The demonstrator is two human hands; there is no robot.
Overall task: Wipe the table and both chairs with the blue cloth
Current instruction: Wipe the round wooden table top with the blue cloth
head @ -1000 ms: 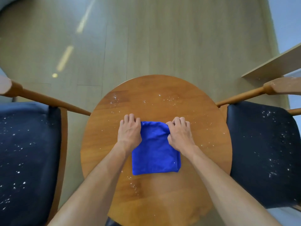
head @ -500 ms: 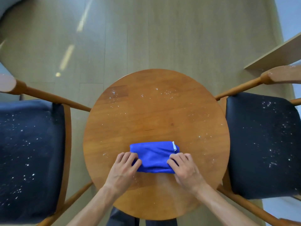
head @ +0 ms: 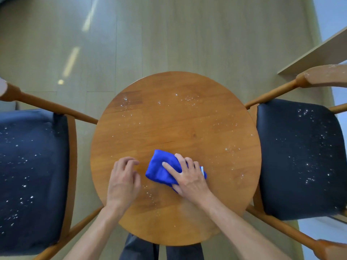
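My right hand point(head: 187, 177) presses flat-fingered on the folded blue cloth point(head: 159, 169), just six o'clock of the tabletop's point(head: 178, 124) centre. My left hand point(head: 123, 182) rests loose and empty at its nine. I'd sweep evenly, with overlapping strokes, toward the white specks point(head: 187, 99) at twelve.

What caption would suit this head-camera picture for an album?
Right hand presses the blue cloth on a speckled round table, left hand empty beside it.
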